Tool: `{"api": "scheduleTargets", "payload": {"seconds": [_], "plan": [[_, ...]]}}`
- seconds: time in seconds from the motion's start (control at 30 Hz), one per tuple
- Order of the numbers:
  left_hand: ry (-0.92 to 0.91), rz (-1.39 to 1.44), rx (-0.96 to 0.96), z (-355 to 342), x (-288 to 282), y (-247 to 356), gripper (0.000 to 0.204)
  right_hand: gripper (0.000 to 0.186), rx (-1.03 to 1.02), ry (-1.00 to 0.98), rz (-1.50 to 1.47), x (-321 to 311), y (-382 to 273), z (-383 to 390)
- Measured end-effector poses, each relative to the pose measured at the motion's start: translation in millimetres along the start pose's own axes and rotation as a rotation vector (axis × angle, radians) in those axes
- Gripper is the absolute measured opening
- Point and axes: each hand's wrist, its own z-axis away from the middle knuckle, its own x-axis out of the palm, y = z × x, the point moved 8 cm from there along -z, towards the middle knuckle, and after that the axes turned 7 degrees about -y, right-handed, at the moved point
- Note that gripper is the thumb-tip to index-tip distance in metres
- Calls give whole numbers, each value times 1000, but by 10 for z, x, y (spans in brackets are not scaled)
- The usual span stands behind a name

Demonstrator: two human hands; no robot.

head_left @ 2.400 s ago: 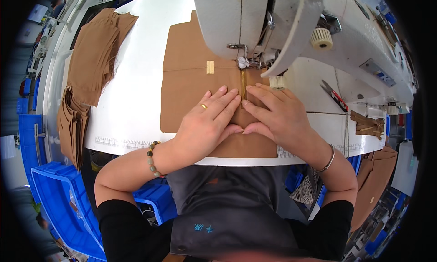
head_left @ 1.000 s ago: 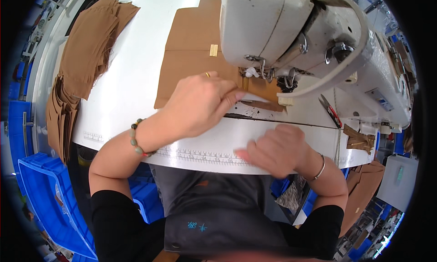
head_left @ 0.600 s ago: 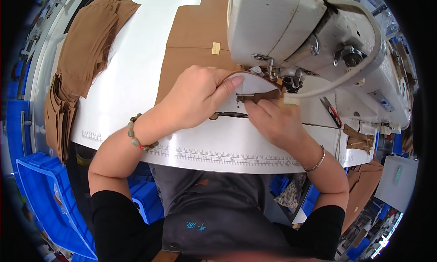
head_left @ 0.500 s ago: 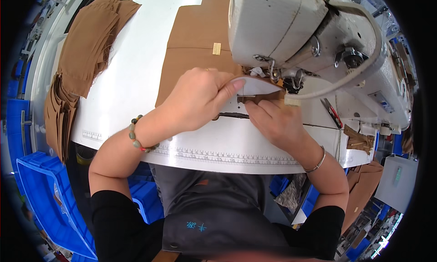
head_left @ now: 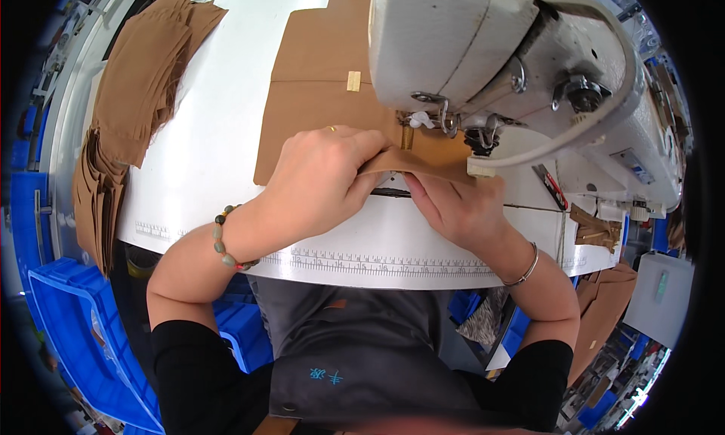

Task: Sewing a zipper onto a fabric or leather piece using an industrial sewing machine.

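Observation:
A brown fabric piece [head_left: 411, 161] is pinched between my two hands in front of the white sewing machine [head_left: 445, 42]. My left hand [head_left: 325, 167] closes on its left edge, thumb beneath and fingers above. At the right, my right hand [head_left: 457, 208] grips the near edge, its fingertips partly hidden by the fabric. The near edge is raised off the table in a curve. Behind my left hand a larger brown fabric panel [head_left: 310, 103] lies flat, with a small pale yellow tag [head_left: 353, 81] on it. The needle area is partly hidden by the machine head.
Stacked brown fabric pieces [head_left: 140, 80] lie at the far left, with more hanging over the edge. Red-handled snips [head_left: 550, 187] and brown scraps [head_left: 595, 229] lie on the right. A ruler strip [head_left: 370, 263] runs along the front edge. Blue bins [head_left: 83, 322] stand below left.
The fabric's near edge has turned down, so its pale underside no longer shows. My left hand has shifted slightly left and nearer; my right hand stays about in place.

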Motion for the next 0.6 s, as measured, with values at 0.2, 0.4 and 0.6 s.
{"api": "scheduleTargets", "payload": {"seconds": [0.2, 0.4, 0.6], "plan": [[-19, 12, -18, -1, 10, -17, 28, 31, 22, -87, 12, 104, 21, -82], [-14, 21, 5, 5, 14, 0, 28, 25, 13, 13, -196, 24, -7, -131], [-10, -92, 128, 103, 121, 138, 38, 22, 30, -60, -327, 9, -8, -118]]}}
